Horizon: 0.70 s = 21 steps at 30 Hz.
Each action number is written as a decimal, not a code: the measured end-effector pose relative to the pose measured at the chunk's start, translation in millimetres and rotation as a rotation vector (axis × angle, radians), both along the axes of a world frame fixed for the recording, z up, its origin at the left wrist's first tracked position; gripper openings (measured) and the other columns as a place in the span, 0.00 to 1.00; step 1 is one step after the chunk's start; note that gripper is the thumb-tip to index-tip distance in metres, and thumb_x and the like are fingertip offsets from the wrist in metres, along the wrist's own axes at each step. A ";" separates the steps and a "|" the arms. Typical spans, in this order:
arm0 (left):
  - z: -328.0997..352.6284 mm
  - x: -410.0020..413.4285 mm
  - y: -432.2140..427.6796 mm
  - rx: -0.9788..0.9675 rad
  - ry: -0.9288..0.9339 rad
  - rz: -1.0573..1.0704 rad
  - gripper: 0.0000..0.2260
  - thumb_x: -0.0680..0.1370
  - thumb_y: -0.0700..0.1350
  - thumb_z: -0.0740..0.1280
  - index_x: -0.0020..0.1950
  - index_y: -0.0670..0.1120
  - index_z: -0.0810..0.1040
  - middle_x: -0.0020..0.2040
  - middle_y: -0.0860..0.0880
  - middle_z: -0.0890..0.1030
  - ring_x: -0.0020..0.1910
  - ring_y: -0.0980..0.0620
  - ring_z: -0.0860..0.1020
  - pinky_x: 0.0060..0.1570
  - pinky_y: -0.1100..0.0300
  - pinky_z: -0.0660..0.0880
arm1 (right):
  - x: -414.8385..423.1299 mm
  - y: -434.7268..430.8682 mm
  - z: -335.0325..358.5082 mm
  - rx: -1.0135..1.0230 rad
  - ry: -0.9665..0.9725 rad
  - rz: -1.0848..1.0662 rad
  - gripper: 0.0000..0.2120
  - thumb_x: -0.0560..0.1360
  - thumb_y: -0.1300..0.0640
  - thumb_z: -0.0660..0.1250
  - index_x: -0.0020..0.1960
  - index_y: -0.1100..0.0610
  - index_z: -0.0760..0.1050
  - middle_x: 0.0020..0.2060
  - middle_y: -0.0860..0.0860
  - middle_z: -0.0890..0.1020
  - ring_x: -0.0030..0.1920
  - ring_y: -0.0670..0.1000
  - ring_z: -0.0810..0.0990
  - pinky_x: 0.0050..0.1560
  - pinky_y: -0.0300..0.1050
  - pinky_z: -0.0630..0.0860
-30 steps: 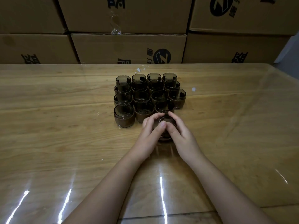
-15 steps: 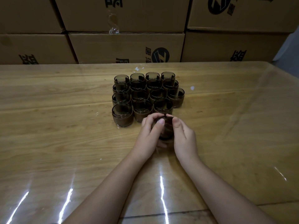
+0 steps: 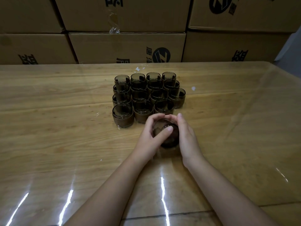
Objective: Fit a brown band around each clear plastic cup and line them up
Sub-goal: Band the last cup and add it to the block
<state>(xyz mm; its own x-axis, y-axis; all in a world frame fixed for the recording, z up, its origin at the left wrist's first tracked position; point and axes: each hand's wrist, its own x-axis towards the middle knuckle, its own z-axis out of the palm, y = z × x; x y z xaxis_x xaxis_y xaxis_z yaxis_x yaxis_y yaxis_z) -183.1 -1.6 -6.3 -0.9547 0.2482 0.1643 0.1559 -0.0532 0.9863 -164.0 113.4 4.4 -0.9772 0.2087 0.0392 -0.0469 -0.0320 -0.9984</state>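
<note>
Between my two hands sits a clear plastic cup (image 3: 169,137) with a dark brown band round it, just in front of the rows. My left hand (image 3: 151,134) curls over its left side, fingers over the far rim and thumb lying across the mouth. My right hand (image 3: 187,137) lies against its right side with fingers fairly straight. Several banded cups (image 3: 146,95) stand in tight rows on the wooden table (image 3: 65,128), nearest the far edge. The held cup's lower part is partly hidden by my hands.
Stacked cardboard boxes (image 3: 127,46) form a wall behind the table's far edge. A glossy transparent sheet covers the table top. Small white scraps (image 3: 193,88) lie beside the cup rows.
My hands and the cup have shifted slightly toward me and to the right. My left thumb now lies across the cup's mouth, and my right fingers have straightened along its side.
</note>
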 end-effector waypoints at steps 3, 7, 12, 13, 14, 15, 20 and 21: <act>5.2 2.9 6.5 0.015 -0.077 0.019 0.23 0.73 0.58 0.61 0.63 0.46 0.74 0.60 0.47 0.78 0.59 0.58 0.77 0.58 0.60 0.74 | 1.6 -6.9 -2.8 0.011 0.042 -0.050 0.20 0.77 0.40 0.56 0.59 0.49 0.78 0.52 0.45 0.83 0.53 0.41 0.80 0.53 0.38 0.76; 8.5 6.0 12.4 0.150 -0.196 0.166 0.26 0.79 0.59 0.55 0.56 0.38 0.79 0.54 0.36 0.81 0.56 0.41 0.80 0.59 0.45 0.75 | 4.5 -13.1 -4.8 0.006 0.114 -0.027 0.22 0.69 0.36 0.58 0.57 0.45 0.78 0.57 0.49 0.80 0.59 0.46 0.79 0.56 0.42 0.76; 6.9 7.8 13.9 0.177 -0.213 0.267 0.20 0.83 0.50 0.55 0.40 0.49 0.82 0.36 0.50 0.82 0.39 0.55 0.80 0.41 0.60 0.75 | 5.1 -13.5 -1.6 -0.115 0.082 0.017 0.12 0.73 0.45 0.61 0.51 0.43 0.81 0.47 0.47 0.84 0.49 0.45 0.83 0.42 0.37 0.78; 8.1 7.5 13.7 0.198 -0.228 0.254 0.19 0.83 0.49 0.55 0.41 0.47 0.82 0.38 0.47 0.81 0.40 0.52 0.79 0.41 0.59 0.76 | 5.5 -13.9 -0.3 -0.140 0.066 0.022 0.11 0.73 0.47 0.62 0.50 0.44 0.81 0.47 0.49 0.84 0.48 0.47 0.83 0.42 0.39 0.78; 9.6 7.5 13.1 0.217 -0.238 0.239 0.18 0.83 0.48 0.56 0.44 0.44 0.81 0.40 0.43 0.80 0.42 0.48 0.79 0.42 0.56 0.76 | 6.4 -14.5 1.6 -0.170 0.050 0.025 0.10 0.73 0.49 0.63 0.49 0.44 0.81 0.46 0.50 0.84 0.47 0.48 0.84 0.41 0.41 0.79; 10.7 7.4 12.3 0.229 -0.245 0.227 0.16 0.83 0.46 0.57 0.45 0.41 0.80 0.42 0.39 0.77 0.43 0.45 0.77 0.43 0.54 0.75 | 7.3 -14.6 2.8 -0.196 0.035 0.020 0.08 0.74 0.51 0.64 0.47 0.45 0.82 0.44 0.50 0.85 0.46 0.48 0.84 0.40 0.42 0.79; 14.7 10.7 8.9 0.296 -0.228 0.086 0.10 0.76 0.47 0.66 0.45 0.39 0.74 0.38 0.41 0.71 0.38 0.47 0.71 0.36 0.58 0.70 | 10.8 -13.2 9.3 -0.220 0.046 -0.031 0.10 0.77 0.61 0.65 0.42 0.50 0.80 0.39 0.52 0.82 0.44 0.53 0.81 0.46 0.51 0.79; 14.7 11.2 8.5 0.307 -0.225 0.065 0.11 0.76 0.48 0.67 0.44 0.39 0.75 0.38 0.41 0.73 0.38 0.47 0.74 0.37 0.59 0.72 | 11.3 -13.0 11.0 -0.234 0.047 -0.027 0.09 0.77 0.61 0.65 0.41 0.50 0.79 0.38 0.52 0.81 0.42 0.52 0.80 0.44 0.50 0.78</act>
